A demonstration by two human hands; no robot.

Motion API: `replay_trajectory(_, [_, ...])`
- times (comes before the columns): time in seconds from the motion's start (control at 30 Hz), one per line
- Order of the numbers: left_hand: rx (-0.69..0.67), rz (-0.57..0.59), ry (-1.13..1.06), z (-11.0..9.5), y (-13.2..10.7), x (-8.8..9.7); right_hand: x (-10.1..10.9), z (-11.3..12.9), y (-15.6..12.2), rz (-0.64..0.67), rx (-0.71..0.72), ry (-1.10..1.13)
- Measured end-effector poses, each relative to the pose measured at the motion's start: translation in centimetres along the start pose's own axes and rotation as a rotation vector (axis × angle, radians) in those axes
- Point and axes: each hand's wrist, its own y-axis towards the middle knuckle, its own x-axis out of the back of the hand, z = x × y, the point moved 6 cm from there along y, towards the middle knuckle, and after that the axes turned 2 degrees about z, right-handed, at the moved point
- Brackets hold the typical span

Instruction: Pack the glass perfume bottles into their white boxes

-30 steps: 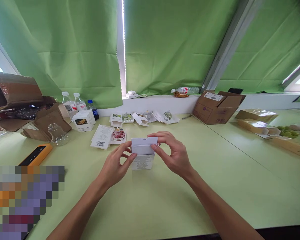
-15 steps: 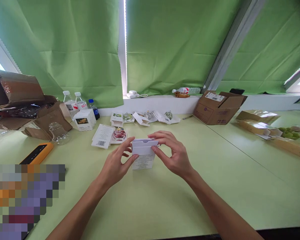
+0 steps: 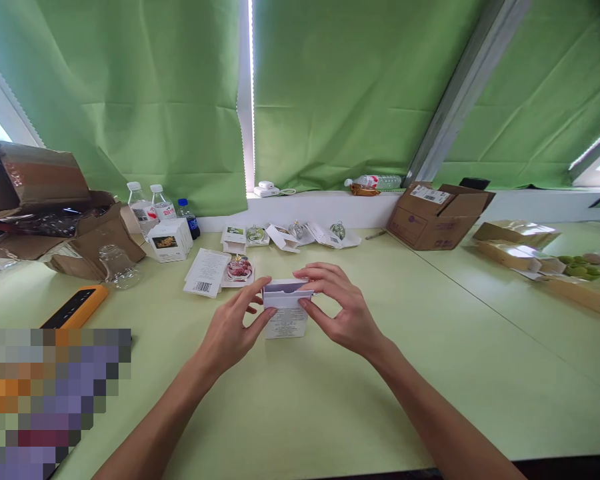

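Observation:
A small white carton point(image 3: 285, 321) with fine print on its front stands upright on the pale green table point(image 3: 430, 347). My left hand point(image 3: 230, 330) steadies the carton's left side, thumb and fingers pinched on it. My right hand point(image 3: 343, 310) grips the top flap point(image 3: 286, 293) and presses it down over the opening. Just behind the carton a round pink perfume bottle point(image 3: 239, 268) lies on a flattened white box with a barcode point(image 3: 204, 273).
Along the back edge lie several opened white boxes with small glass bottles point(image 3: 295, 231). At left are water bottles point(image 3: 150, 208), a white box point(image 3: 169, 241), a clear jar point(image 3: 114, 267), brown packaging point(image 3: 55, 213) and an orange device point(image 3: 75, 307). A cardboard box point(image 3: 437, 215) stands at right.
My right hand has folded the carton's top flap forward and down, so the carton looks lower. My left hand has stayed on its left side.

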Motion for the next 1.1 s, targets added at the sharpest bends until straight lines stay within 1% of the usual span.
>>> replay_trajectory(0.2, [0.032,-0.028,-0.059,0.4,-0.1,0.0,-0.2,-0.2,0.0,0.024,0.012,-0.012])
replay_trajectory(0.33, [0.035,-0.031,-0.004,0.6,-0.2,-0.1,-0.5,-0.3,-0.1,0.033,0.025,-0.024])
replay_trajectory(0.53, [-0.04,0.007,0.088,-0.1,0.0,0.0,-0.8,-0.4,-0.4,0.056,0.036,-0.035])
replay_trajectory(0.7, [-0.093,0.012,0.085,-0.6,0.0,-0.1,-0.8,-0.1,-0.4,0.054,0.056,-0.047])
replay_trajectory(1.1, [-0.087,-0.002,0.047,-0.8,0.1,0.0,-1.2,0.2,-0.5,0.107,0.053,-0.101])
